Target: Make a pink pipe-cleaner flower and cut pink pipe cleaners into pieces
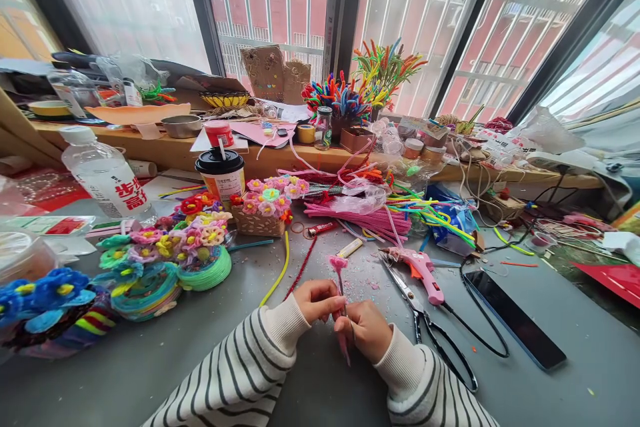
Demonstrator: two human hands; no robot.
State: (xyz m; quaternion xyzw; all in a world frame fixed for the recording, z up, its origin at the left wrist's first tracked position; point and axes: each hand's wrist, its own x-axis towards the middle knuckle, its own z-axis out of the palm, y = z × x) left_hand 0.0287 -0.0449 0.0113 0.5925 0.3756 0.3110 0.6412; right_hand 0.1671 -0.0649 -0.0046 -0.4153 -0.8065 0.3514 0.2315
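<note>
A small pink pipe-cleaner piece [339,263] with a fuzzy, heart-like top stands upright between my hands, its thin stem running down past my fingers. My left hand [319,300] pinches the stem from the left, thumb and fingers closed. Just below it, my right hand [369,328] is closed around the lower stem, whose pink end hangs beneath. My fingers hide part of the stem. Right of my hands lie black-handled scissors [417,307] and a pink glue gun [423,273] with its cord. Pink fuzz and scraps cover the table around the hands.
Pipe-cleaner flowers [185,233] stand at left near a water bottle [107,177] and a lidded cup [220,177]. Pink pipe cleaners [360,217] lie in bundles behind my hands. A phone [515,320] rests at right. A cluttered ledge [280,159] runs below the windows.
</note>
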